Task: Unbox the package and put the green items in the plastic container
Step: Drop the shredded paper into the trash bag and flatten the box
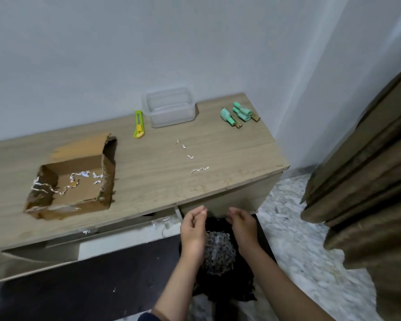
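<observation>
Seemingly mid-cleanup: both hands, left [193,224] and right [241,224], hung loose-fingered, grasping nothing, over binned shredded paper [219,254]; green items [239,114] lay on desk [218,154] right of empty plastic container [171,107], needing transfer.

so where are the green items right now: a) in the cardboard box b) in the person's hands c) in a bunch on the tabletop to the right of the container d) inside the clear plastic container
c: the green items lie bunched on the wooden tabletop, right of the clear plastic container, which holds none of them; the cardboard box shows only paper shreds.
</observation>
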Demonstrator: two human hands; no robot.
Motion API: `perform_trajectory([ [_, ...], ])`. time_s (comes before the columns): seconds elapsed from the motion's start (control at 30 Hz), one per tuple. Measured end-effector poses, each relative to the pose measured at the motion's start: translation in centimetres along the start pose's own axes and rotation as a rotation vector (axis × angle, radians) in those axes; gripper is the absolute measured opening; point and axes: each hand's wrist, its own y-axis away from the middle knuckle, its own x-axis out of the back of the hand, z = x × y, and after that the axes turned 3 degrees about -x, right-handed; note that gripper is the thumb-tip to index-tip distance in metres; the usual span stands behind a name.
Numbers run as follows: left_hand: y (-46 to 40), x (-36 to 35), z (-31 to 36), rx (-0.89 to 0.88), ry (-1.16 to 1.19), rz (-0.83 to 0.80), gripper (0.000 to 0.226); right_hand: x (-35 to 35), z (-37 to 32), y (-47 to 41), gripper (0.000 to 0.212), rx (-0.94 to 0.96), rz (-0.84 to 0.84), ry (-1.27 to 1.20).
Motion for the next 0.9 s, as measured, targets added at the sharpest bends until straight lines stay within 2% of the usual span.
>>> perform_trajectory([
  [0.1,0.3,0.2,2.9,-0.137,0.003,-0.017,0.021,-0.6,-2.6,1.4,0.024,0.220,-0.001,0.011],
  [0.23,-0.9,0.8,6.9,-0.364,-0.076,0.021,0.016,-2.4,-6.8,1.5,0.030,0.558,-0.021,0.044],
  [0.3,-3.2,1.6,8.1,-0.468,-0.207,0.039,0.017,-3.6,-8.6,0.4,0.027,0.667,-0.038,0.108],
  [0.37,-6.1,2.8,8.9,-0.563,-0.459,0.065,0.014,-4.5,-10.2,-1.0,0.022,0.734,-0.113,0.261],
  [0.4,-7.5,3.5,9.0,-0.574,-0.588,0.057,0.020,-4.9,-10.8,-1.9,0.028,0.766,-0.154,0.386],
  [0.47,-10.1,4.8,8.7,-0.519,-0.874,0.024,0.047,-5.4,-11.1,-3.8,0.061,0.793,-0.233,0.714],
  [0.53,-11.4,5.9,7.9,-0.446,-1.151,0.044,0.055,-6.2,-11.0,-5.3,0.090,0.776,-0.265,1.005],
  [0.57,-11.8,6.2,7.5,-0.449,-1.230,0.060,0.057,-6.7,-11.0,-5.9,0.096,0.784,-0.270,1.087],
  [0.73,-12.5,5.9,7.0,-0.508,-1.265,0.128,0.066,-10.3,-12.8,-8.7,0.096,0.908,-0.323,1.144],
  [0.9,-12.8,6.1,6.7,-0.517,-1.252,0.145,0.060,-14.3,-14.9,-11.0,0.082,1.032,-0.430,1.243],
])
